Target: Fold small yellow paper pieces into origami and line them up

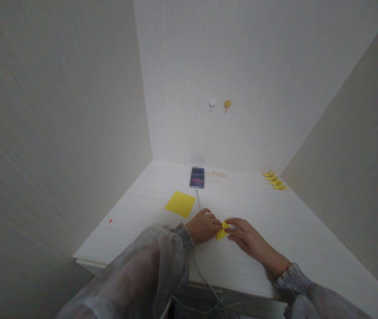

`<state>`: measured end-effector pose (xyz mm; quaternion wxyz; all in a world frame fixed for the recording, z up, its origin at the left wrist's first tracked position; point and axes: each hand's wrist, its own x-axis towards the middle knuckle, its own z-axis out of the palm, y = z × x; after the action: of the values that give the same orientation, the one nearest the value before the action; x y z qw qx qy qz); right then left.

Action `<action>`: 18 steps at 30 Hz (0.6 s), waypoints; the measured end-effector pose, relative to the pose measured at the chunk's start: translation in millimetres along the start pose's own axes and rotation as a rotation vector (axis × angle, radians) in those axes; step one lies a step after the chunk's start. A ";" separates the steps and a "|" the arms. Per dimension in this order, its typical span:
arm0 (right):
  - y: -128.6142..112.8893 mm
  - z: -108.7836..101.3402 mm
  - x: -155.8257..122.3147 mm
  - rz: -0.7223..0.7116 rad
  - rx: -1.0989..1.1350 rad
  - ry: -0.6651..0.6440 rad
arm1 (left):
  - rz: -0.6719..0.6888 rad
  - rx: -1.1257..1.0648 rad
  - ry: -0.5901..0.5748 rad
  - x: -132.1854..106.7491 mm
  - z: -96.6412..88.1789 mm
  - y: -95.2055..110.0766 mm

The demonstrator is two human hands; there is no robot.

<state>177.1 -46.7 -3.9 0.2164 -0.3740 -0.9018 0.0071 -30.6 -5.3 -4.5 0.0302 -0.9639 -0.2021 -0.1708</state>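
Between my two hands, low over the white table, is a small folded piece of yellow paper (221,233). My left hand (204,226) has its fingertips closed on the paper's left side. From the right, my right hand (246,237) pinches the other side with thumb and fingers. The fingers cover part of the folds. A flat square sheet of yellow paper (180,204) lies on the table just beyond my left wrist. Several folded yellow paper pieces (275,180) stand in a row at the far right, near the side wall.
A phone-like device (197,177), its screen blurred, sits near the back wall with a pale cable (199,266) running under my left arm and over the front edge. Two hooks, white (212,102) and yellow (227,104), are on the wall. A small red bit (110,220) lies left.
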 end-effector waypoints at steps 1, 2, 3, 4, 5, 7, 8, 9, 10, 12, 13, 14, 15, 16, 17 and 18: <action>0.8 -1.1 1.7 -0.010 -0.001 -0.011 | 0.007 -0.006 -0.008 -0.1 0.6 -1.4; 1.0 -2.3 3.7 -0.019 0.000 -0.020 | 0.013 -0.011 -0.017 -0.2 1.1 -2.9; 0.8 -3.2 5.6 -0.030 0.003 -0.029 | 0.017 -0.018 -0.024 -0.3 1.7 -4.3; 0.5 -3.7 7.4 -0.042 0.009 -0.034 | 0.020 -0.026 -0.030 -0.4 2.2 -5.6; 0.3 -3.5 8.6 -0.052 0.016 -0.039 | 0.021 -0.034 -0.033 -0.4 2.7 -6.9; 0.4 -0.8 9.7 -0.061 0.027 -0.036 | 0.012 -0.049 -0.033 -0.6 3.7 -9.1; 0.7 1.3 9.5 -0.064 0.029 -0.029 | 0.006 -0.055 -0.033 -0.7 4.2 -9.9; 1.0 3.7 9.1 -0.066 0.028 -0.019 | 0.003 -0.059 -0.033 -0.7 4.6 -10.6; 1.3 6.0 8.5 -0.068 0.024 -0.011 | 0.002 -0.063 -0.032 -0.7 5.0 -11.1; 0.8 9.9 7.7 -0.074 0.009 -0.004 | 0.007 -0.067 -0.031 -0.8 5.9 -11.7; -0.2 11.1 7.6 -0.073 -0.001 -0.008 | 0.012 -0.072 -0.031 -0.9 6.2 -11.7; -1.7 11.9 7.8 -0.069 -0.011 -0.015 | 0.015 -0.079 -0.031 -1.0 6.5 -11.6; -3.6 12.3 8.3 -0.065 -0.022 -0.026 | 0.015 -0.088 -0.030 -1.3 6.6 -11.4; -5.8 12.4 9.1 -0.063 -0.032 -0.038 | 0.013 -0.100 -0.029 -1.5 6.7 -11.1; -8.1 12.3 10.0 -0.062 -0.043 -0.050 | 0.011 -0.110 -0.027 -1.8 6.5 -10.8; -10.2 12.2 11.0 -0.062 -0.053 -0.060 | 0.007 -0.119 -0.026 -2.1 6.2 -10.5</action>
<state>158.5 -44.8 -9.0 0.1796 -0.3510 -0.9189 -0.0124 -34.7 4.3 -11.1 -0.0291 -0.9668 -0.1885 -0.1699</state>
